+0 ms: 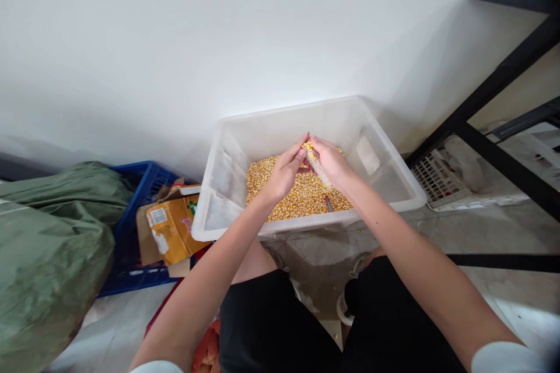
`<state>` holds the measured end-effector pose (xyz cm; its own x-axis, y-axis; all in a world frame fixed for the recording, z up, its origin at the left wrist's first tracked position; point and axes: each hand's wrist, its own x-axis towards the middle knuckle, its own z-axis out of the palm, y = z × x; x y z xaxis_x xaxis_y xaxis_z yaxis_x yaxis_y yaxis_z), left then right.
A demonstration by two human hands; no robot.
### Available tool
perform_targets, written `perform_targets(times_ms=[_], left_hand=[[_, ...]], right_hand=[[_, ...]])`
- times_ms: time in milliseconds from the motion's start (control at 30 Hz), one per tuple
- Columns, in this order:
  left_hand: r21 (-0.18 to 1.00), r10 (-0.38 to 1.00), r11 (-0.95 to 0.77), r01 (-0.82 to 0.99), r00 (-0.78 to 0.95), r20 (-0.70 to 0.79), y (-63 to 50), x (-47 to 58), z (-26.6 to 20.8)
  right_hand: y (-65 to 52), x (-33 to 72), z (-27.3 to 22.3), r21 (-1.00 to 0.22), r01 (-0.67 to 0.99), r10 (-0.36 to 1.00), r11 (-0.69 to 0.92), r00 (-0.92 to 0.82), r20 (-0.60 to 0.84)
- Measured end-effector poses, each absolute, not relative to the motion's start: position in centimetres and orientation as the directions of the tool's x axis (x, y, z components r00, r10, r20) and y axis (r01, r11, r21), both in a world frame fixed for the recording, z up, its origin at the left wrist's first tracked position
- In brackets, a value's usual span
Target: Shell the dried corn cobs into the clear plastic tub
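A corn cob (318,170), mostly stripped, with yellow kernels left at its far end, is held between both hands above a translucent plastic tub (280,119). My left hand (286,170) closes on the kernel end, thumb and fingers against it. Wrapped round the cob from the other side is my right hand (329,160); its fingers are partly hidden. Loose corn kernels (280,195) cover the tub's bottom. A small tool with a reddish-brown handle (328,204) lies on the kernels near the front wall; its kind I cannot make out.
Left of the tub stands a blue crate (131,271) with flattened cardboard packaging (172,227) and a green cloth or sack (52,245). A black metal frame (494,145) rises at the right, with a white basket (441,180) behind it. A white wall (175,41) backs the tub.
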<state>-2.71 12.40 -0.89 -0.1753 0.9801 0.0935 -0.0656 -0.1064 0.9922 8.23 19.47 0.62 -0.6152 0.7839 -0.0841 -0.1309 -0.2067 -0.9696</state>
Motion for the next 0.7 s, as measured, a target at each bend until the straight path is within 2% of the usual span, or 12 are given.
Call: perform_targets(times_ms=[167,333,567,700], left_hand=[[0.991,0.973,-0.132,0.007,-0.191,0.130,12.24,-2.70,-0.77],[0.991,0.967,-0.137,-0.002,-0.215,0.134,12.15,-2.71,-0.28],[0.989,0.972,-0.110,0.096,-0.196,0.127,12.46,-2.72,-1.25],[0.992,0.976,-0.121,0.028,-0.181,0.124,12.36,-2.53,-0.80]], right_hand=[[19.42,8.33,1.22,-0.946,-0.104,0.766,-0.306,-0.618,-0.179],[19.33,8.39,1.48,-0.937,-0.078,0.738,-0.340,-0.640,-0.215],[19.58,8.47,1.73,-0.910,-0.027,0.726,-0.415,-0.612,-0.313],[19.90,8.54,1.48,-0.889,-0.011,0.686,-0.458,-0.641,-0.346]])
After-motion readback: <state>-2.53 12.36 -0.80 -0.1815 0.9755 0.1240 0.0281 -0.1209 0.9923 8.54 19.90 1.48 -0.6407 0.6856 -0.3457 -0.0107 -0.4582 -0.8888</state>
